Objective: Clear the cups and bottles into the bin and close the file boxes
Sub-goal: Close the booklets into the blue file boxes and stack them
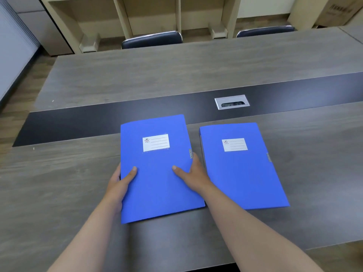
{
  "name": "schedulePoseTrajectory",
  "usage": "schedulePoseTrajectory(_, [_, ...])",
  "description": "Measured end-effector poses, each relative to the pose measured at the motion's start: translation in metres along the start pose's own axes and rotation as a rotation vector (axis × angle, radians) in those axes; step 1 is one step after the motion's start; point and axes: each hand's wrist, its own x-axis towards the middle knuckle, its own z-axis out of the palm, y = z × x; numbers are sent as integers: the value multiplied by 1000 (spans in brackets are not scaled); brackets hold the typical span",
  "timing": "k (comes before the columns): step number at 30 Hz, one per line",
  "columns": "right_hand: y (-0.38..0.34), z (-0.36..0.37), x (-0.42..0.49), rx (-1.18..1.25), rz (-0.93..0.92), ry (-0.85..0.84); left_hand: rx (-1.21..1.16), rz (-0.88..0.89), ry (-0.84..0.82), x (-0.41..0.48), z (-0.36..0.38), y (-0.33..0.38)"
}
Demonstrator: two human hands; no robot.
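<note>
Head view | left hand [119, 182] and right hand [193, 173] both grasp left blue plastic file box [157, 173] by its side edges, thumbs on the lid | second blue plastic file box [241, 165] just beside | grey wood-grain table [78, 183]

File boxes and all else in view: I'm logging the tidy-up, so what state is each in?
Left file box: lid down, lying on the table, held at both side edges.
Right file box: lid down, lying flat, untouched.
Left hand: holds the left file box's left edge.
Right hand: holds its right edge.
</note>
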Motion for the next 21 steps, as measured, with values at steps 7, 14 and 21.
schedulePoseTrajectory(7, [-22,-78,-25,-31,-32,104,27,66,-99,-21,75,34])
schedulePoseTrajectory(14, [3,-175,-45,21,60,195,20,62,-232,-32,175,28])
schedulePoseTrajectory(21, [43,-245,-46,103,103,203,32,42,-259,-28,247,-2])
